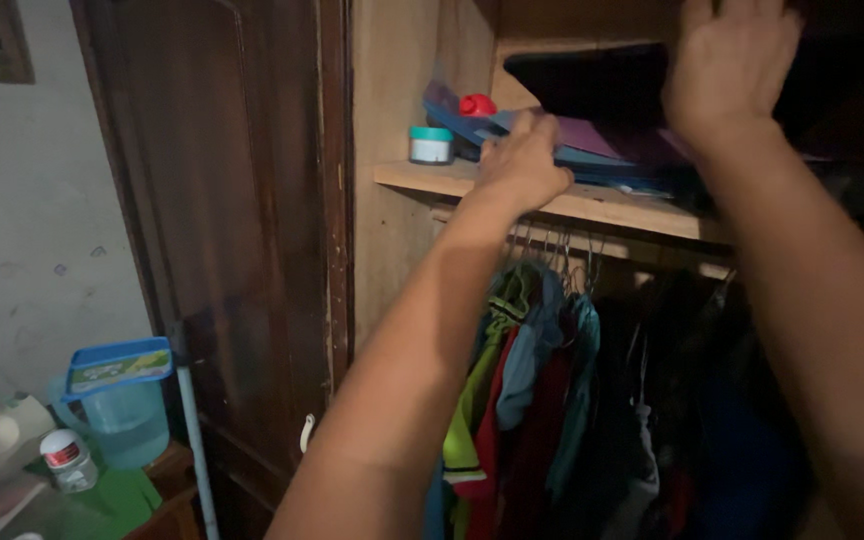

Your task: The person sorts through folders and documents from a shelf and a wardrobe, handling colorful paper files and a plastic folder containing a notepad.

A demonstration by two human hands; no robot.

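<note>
Left hand (522,165) at centre frame, fingers curled onto the stack of blue and purple folders (592,150) on the wooden shelf (592,205); right hand (730,65), upper right, presses open-palmed on a dark flat item (582,85). Just left: white teal-lidded jar (431,145), red cap (477,104). Lower left, blue-lidded pitcher (117,400).

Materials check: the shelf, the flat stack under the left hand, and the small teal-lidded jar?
Pale wardrobe shelf: looks like raw unfinished wood, matte with visible grain. Blue and purple flat stack touched by the left hand: smooth thin sheets, likely plastic folders, possibly card. Small teal-lidded jar: probably plastic, though the dim light leaves that open.
</note>
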